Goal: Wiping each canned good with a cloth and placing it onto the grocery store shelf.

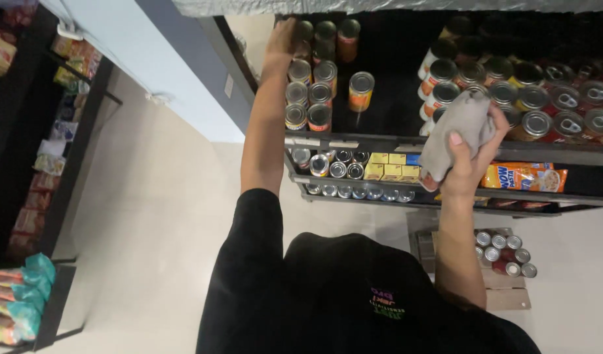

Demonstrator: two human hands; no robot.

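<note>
A: Where is the left hand [283,38] now?

B: It reaches far up to the back of the top shelf [393,141], at the left group of cans [312,92]. The fingers lie on or around one tall can [304,33] in the back row. I cannot tell if they really close on it, because the hand hides the contact.

A: And the right hand [468,164]?

B: It is closed around a grey cloth [460,128], bunched up in the fist, just in front of the right group of cans [544,105] on the same shelf.

A: How do these things handle, in your opinion?

B: The cloth is soft and light, it takes any shape, so a loose fist is enough. The cans are stiff and, I think, rather heavy if they are full. The metal sides look smooth, maybe a little slippery. It is best to take one around the middle of its side, with the thumb opposite the fingers, not by the lid rim.

A: Are they fragile?

B: Not much, but they stand close together, touching, so a neighbour can tip over.
</note>
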